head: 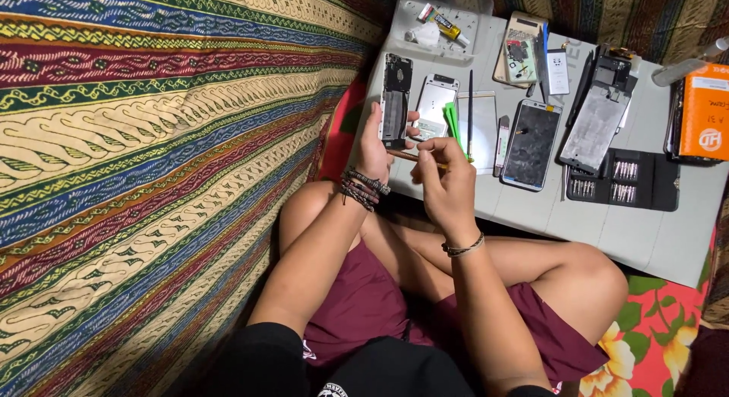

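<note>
- Broadly, a striped, patterned cloth point(152, 177) fills the left side, woven-looking, in bands of red, blue, green and cream.
- Next, a low grey table point(668, 237) with a smooth, flat top carries a dark phone point(533, 145), a bare metal phone frame point(596, 127) and a black screwdriver bit case point(624, 180).
- Then the left hand point(373, 142) wraps around an opened phone body point(395, 101), held upright above the table's near edge.
- Last, the right hand point(448, 177) pinches a thin brown tool point(414, 158), tip towards the phone body; I judge steady support and light pressure serve best.
</note>
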